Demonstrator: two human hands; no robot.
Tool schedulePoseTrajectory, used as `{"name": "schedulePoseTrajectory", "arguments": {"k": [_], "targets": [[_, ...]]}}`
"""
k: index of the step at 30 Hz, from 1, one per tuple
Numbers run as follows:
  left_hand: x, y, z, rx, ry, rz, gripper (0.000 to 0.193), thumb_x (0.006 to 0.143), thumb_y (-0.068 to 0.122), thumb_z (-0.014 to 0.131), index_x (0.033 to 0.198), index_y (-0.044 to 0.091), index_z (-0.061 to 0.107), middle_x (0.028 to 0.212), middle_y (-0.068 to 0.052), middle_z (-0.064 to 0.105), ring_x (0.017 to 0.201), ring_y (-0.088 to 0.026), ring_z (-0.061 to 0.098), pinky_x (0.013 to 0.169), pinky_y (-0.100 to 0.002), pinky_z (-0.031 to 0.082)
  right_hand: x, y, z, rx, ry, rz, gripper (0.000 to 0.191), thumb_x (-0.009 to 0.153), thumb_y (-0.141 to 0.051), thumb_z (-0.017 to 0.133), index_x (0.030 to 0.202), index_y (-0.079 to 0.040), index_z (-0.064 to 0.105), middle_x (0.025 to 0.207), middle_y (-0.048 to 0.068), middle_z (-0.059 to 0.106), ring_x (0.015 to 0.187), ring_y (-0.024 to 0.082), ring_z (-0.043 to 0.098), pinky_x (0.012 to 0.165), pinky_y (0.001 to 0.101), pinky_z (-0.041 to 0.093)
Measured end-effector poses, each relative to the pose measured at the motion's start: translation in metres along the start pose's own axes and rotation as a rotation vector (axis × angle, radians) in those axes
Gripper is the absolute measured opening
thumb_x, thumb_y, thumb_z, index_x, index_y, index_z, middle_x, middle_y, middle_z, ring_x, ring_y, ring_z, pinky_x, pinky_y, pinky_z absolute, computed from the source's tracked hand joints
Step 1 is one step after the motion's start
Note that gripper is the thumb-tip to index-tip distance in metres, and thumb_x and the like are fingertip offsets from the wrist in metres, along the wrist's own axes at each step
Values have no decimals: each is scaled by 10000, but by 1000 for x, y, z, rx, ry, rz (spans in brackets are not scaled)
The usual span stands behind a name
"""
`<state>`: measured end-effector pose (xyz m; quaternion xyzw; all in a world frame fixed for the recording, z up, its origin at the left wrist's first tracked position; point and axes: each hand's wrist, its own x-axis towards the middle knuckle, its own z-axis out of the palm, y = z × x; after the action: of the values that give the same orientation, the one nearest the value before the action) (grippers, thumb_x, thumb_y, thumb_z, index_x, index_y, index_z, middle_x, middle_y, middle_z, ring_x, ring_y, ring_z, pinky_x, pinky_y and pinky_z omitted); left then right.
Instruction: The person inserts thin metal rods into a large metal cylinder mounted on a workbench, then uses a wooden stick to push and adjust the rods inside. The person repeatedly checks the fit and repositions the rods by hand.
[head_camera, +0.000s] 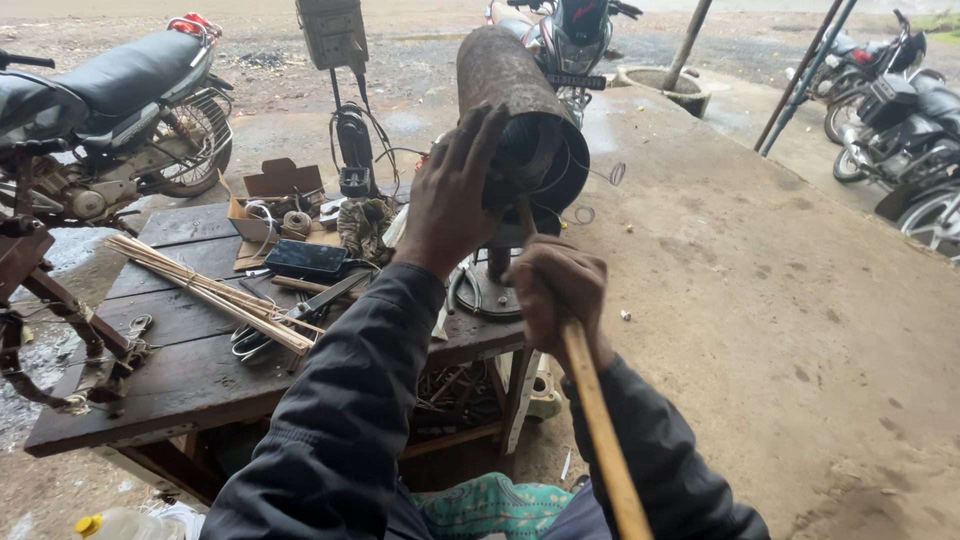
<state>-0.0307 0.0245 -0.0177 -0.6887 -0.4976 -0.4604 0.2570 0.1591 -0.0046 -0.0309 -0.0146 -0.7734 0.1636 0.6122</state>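
Dark wooden table: stick bundle, scissors, black case; motorcycle at left.

An open brown cardboard box stands at the far edge of the dark wooden surface, flaps raised. Just in front of it lies a flat black rectangular phone, its dark screen unlit. A motorcycle's small number plate shows beyond.
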Motion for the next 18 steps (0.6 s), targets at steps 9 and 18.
{"name": "schedulePoseTrajectory", "arguments": {"k": [9,18], "targets": [[5,4,-7,-45,-37,-4,1071,633,125,881,1563,148,350,1541,-193,475,1351,-416,528,1085,-509,476,-27,-35,-20,22,123,-60,314,1035,-238,567,792,-48,632,675,57,630,624,197,648,599,324,531],[1,-8,-8,-33,-51,21,929,785,33,783,1601,168,361,1577,-173,491,1339,-408,593,1086,-481,532,-74,-72,-80,285,312,69,437,1091,-340,530,823,-17,649,498,21,513,361,102,437,447,326,476]]}}
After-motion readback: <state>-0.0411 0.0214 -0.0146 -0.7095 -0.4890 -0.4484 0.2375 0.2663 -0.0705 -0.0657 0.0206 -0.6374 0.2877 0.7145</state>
